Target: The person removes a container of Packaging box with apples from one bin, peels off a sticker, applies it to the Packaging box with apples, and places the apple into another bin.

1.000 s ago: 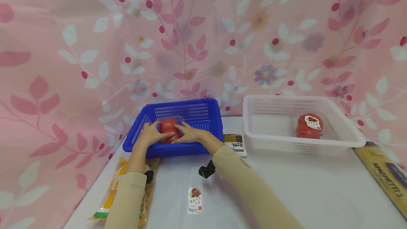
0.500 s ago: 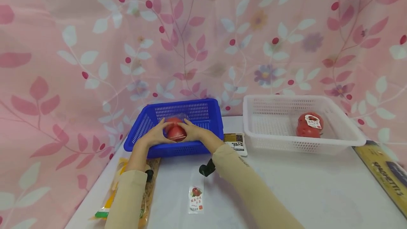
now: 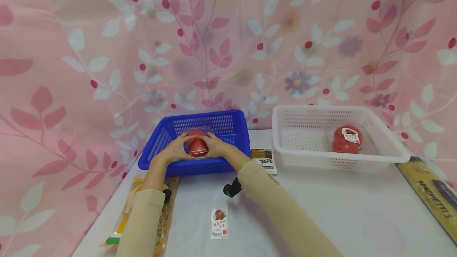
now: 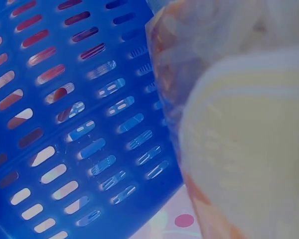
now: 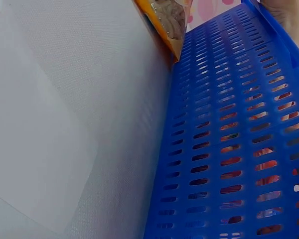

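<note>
Since a second ago you have lifted the clear pack of tomatoes [image 3: 196,146] off the floor of the blue basket [image 3: 228,124] and turned it a little; it now sits just above the near wall, held between both hands. Your left hand [image 3: 173,150] curls its fingers round the pack's left side and your right hand [image 3: 218,148] does the same on its right side, so both are gripping it.

Count what you have: two baskets, one blue on the left and one white basket [image 3: 389,150] on the right, well apart from each other. Two tomato packs: the one you hold and a second tomato pack [image 3: 346,139] lying in the right half of the white one, with open floor to its left. One small sachet [image 3: 263,159] lies between the baskets, touching the blue one's near right corner. One loose label [image 3: 219,222] lies on the table [image 3: 339,209] near you, between your forearms. One noodle packet [image 3: 164,213] lies under your left forearm at the table's left edge, and one spaghetti box [image 3: 432,197] runs along the right edge.

From the right wrist view, the blue basket's near wall [image 5: 229,149] stands right beside bare table [image 5: 65,124]. The middle and near right of the table give you open room.
</note>
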Demonstrator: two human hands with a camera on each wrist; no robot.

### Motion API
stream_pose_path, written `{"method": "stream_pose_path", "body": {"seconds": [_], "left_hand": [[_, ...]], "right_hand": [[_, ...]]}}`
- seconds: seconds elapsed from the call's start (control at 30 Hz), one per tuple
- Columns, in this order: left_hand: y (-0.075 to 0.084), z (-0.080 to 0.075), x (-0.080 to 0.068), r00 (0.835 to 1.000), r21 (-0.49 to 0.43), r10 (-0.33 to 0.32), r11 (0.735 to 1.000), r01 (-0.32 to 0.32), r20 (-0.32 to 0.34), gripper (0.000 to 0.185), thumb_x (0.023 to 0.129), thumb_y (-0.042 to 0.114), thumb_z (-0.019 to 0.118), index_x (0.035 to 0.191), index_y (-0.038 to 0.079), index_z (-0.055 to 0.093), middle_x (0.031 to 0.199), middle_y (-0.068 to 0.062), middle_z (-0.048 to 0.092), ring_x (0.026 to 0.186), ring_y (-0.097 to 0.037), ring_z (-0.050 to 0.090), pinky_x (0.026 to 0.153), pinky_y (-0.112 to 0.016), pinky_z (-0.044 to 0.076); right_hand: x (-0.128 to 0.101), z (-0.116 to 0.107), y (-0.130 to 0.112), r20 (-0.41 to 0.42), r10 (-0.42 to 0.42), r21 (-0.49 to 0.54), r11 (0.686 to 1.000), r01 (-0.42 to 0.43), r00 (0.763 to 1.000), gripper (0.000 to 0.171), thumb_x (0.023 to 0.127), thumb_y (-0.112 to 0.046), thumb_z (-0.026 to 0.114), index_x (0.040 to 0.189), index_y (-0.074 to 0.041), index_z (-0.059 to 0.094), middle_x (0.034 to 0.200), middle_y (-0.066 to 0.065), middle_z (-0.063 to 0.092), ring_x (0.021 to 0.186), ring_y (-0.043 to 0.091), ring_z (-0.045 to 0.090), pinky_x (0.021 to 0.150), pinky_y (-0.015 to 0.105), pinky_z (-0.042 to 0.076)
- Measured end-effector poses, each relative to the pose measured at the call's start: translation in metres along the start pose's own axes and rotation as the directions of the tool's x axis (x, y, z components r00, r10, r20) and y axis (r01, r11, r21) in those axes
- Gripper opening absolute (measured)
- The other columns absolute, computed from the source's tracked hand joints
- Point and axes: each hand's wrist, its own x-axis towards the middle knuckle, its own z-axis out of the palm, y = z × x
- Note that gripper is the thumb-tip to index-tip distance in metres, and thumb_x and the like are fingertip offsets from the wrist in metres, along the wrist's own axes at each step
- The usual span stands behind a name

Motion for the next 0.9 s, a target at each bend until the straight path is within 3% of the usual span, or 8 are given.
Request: {"method": "stream_pose_path", "body": {"seconds": [0.27, 0.6, 0.73, 0.9], "left_hand": [[-0.001, 0.000, 0.002, 0.996, -0.026, 0.023, 0.999, -0.025, -0.088, 0.091, 0.064, 0.049, 0.078, 0.140, 0.016, 0.040, 0.149, -0.019, 0.015, 0.131, -0.048, 0.017, 0.091, -0.064, 0.032], [-0.001, -0.003, -0.004, 0.985, -0.091, 0.077, 0.992, -0.092, -0.156, 0.084, 0.065, 0.045, 0.080, 0.135, 0.015, 0.046, 0.148, -0.018, 0.017, 0.132, -0.045, 0.017, 0.093, -0.064, 0.029], [0.006, -0.005, -0.005, 0.982, -0.123, 0.070, 0.988, -0.092, -0.174, 0.079, 0.069, 0.047, 0.075, 0.136, 0.017, 0.046, 0.148, -0.016, 0.016, 0.132, -0.044, 0.016, 0.092, -0.065, 0.030], [0.022, -0.010, -0.005, 0.966, -0.131, 0.107, 0.981, -0.141, -0.235, 0.068, 0.077, 0.046, 0.069, 0.134, 0.017, 0.048, 0.148, -0.015, 0.018, 0.133, -0.042, 0.015, 0.092, -0.066, 0.029]], "right_hand": [[-0.006, -0.008, -0.001, -0.083, -0.035, 0.002, 0.999, 0.035, 0.996, 0.084, 0.074, -0.034, 0.075, 0.143, -0.015, 0.031, 0.148, 0.020, 0.018, 0.130, 0.042, 0.026, 0.096, 0.055, 0.034], [-0.017, -0.016, -0.002, -0.138, -0.133, -0.008, 0.991, 0.133, 0.981, 0.079, 0.075, -0.036, 0.074, 0.140, -0.013, 0.036, 0.147, 0.020, 0.023, 0.134, 0.035, 0.023, 0.098, 0.052, 0.034], [-0.024, -0.026, -0.004, -0.139, -0.153, -0.009, 0.988, 0.153, 0.978, 0.072, 0.079, -0.035, 0.070, 0.139, -0.010, 0.038, 0.146, 0.018, 0.028, 0.134, 0.033, 0.024, 0.098, 0.050, 0.034], [-0.035, -0.042, -0.008, -0.192, -0.188, -0.029, 0.982, 0.186, 0.963, 0.063, 0.083, -0.033, 0.066, 0.136, -0.008, 0.042, 0.142, 0.018, 0.034, 0.134, 0.031, 0.025, 0.099, 0.049, 0.033]]}}
